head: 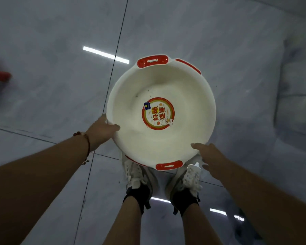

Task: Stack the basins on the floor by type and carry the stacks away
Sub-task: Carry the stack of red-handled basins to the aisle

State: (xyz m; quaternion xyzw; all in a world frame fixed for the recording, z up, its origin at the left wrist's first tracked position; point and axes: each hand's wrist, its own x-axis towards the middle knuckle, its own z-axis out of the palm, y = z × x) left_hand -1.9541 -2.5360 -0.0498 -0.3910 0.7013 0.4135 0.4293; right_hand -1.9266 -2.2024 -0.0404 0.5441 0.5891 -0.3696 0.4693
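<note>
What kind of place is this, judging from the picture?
Probably an indoor room with artificial lighting: large glossy grey floor tiles mirror strip lights, and a white basin is held above them.

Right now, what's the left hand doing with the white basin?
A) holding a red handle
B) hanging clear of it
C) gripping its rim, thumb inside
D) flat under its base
C: the left hand grips the white basin at its near-left rim, thumb lying over the edge on the inner wall, well away from the red handles.

Open floor (219, 41) rings the basin (166, 147) (shoes (136, 175) beneath).
</note>
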